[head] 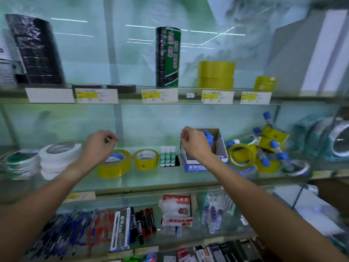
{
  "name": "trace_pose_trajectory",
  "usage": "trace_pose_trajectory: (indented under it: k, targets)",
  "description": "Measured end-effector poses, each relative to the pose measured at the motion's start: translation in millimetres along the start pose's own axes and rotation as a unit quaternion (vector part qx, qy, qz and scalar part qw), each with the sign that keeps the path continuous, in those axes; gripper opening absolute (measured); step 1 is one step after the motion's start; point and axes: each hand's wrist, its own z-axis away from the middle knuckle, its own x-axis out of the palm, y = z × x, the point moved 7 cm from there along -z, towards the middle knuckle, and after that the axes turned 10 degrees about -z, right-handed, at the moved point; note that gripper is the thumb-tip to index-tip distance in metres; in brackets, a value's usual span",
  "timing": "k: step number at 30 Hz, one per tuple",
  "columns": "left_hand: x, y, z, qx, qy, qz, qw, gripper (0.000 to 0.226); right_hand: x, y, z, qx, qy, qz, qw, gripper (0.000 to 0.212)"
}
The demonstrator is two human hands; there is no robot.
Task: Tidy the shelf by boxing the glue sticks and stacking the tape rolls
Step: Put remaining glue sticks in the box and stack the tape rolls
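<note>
On the middle glass shelf (160,178) a blue and white box (220,148) stands upright with blue-capped glue sticks inside. My right hand (194,142) hovers in front of it, fingers curled, holding nothing I can see. My left hand (100,144) hangs above a yellow tape roll (114,163), fingers loosely pinched and empty. A second yellow roll (146,159) lies beside it. To the right is a jumble of yellow tape rolls (241,156) and loose glue sticks (264,157).
Three green-labelled white tubes (168,156) stand between the rolls and the box. White tape rolls (60,157) are stacked at left, silver tape rolls (338,140) at right. Black tape stacks and yellow rolls (216,74) fill the upper shelf. Pens and markers lie on the shelf below.
</note>
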Motion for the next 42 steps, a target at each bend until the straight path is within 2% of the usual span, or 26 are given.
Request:
trace_pose_trajectory:
  k: [8,12,14,17,19,26,30,38,42]
  targets:
    - [71.8,109.4,31.7,0.080,-0.111,0.097,0.986,0.023,-72.9,75.1,18.8,0.091,0.040,0.140,0.985,0.020]
    - [97.9,135.7,49.5,0.093,-0.148,0.111,0.978,0.021,-76.7,108.1,40.3,0.140,-0.090,0.302,0.939,0.026]
    - [108.3,143.7,56.6,0.101,-0.162,0.118,0.974,0.023,-73.8,126.4,52.8,0.176,-0.136,0.348,0.911,0.026]
    - [118.5,153.1,64.3,0.105,-0.175,0.122,0.971,0.021,-66.8,143.1,69.9,0.227,-0.165,0.397,0.874,0.025]
    - [123.5,158.3,68.2,0.107,-0.184,0.121,0.970,0.019,-64.6,146.4,74.0,0.232,-0.154,0.425,0.861,0.023]
    - [134.1,174.1,78.2,0.122,-0.207,0.121,0.963,0.024,-60.4,145.0,71.6,0.236,-0.118,0.426,0.866,0.024]
    - [133.8,183.0,80.7,0.123,-0.205,0.120,0.964,0.019,-57.9,143.2,69.9,0.234,-0.090,0.395,0.884,0.026]
    - [142.9,189.7,85.0,0.131,-0.222,0.142,0.956,0.021,-78.7,123.9,60.4,0.183,-0.007,0.440,0.879,0.022]
    - [149.3,196.1,86.4,0.136,-0.226,0.156,0.952,0.019,-100.3,111.6,51.7,0.146,0.038,0.432,0.889,0.022]
